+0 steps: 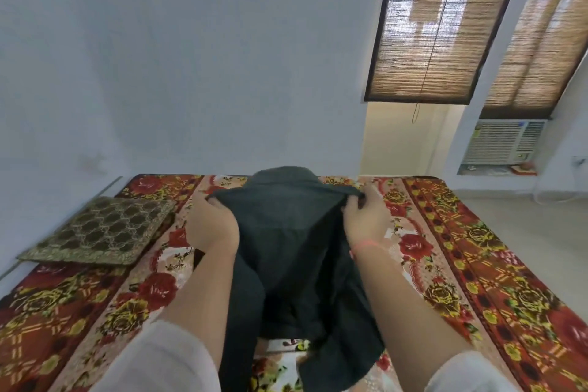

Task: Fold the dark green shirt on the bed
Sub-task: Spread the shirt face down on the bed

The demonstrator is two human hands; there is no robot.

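Note:
The dark green shirt (pixel 286 248) lies lengthwise down the middle of the bed (pixel 477 264), which has a red and yellow floral cover. My left hand (pixel 211 221) grips the shirt's left edge near the far end. My right hand (pixel 366 216) pinches the right edge at the same height, with a pink thread on the wrist. Between the two hands the cloth is lifted into a raised fold. The shirt's near end hangs loose between my forearms, and a rounded part shows beyond the fold at the bed's far edge.
A brown patterned cushion (pixel 98 231) lies on the bed to the left, close to the white wall. Two bamboo blinds (pixel 439 25) hang at the right, with an air conditioner (pixel 504 141) below them. Pale floor lies right of the bed.

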